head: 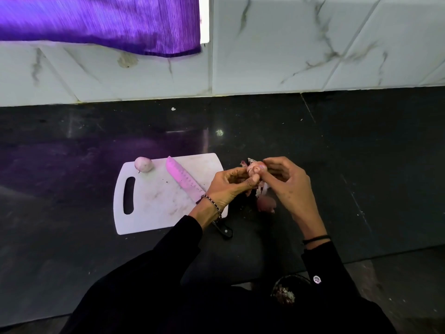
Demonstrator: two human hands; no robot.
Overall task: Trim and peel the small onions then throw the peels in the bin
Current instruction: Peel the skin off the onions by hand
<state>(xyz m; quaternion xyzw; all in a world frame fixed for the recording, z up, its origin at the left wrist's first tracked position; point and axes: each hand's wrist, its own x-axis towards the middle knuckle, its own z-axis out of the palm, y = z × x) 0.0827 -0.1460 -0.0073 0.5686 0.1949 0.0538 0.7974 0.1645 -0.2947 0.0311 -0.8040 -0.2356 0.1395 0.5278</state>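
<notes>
While left grip (228, 186) and right grip (286, 186) pinch one onion (256, 168) | onions 3 | knife (183, 179) 1

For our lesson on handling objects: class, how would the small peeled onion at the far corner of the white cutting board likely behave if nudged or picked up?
The peeled onion looks round, so it would probably roll when nudged. It sits at the edge of the cutting board, so it could roll off. Its smooth, skinless surface may be slippery.

Knife (184, 179) lies on board (154, 208), onion (143, 164) left, perhaps second onion (266, 204) right.
</notes>
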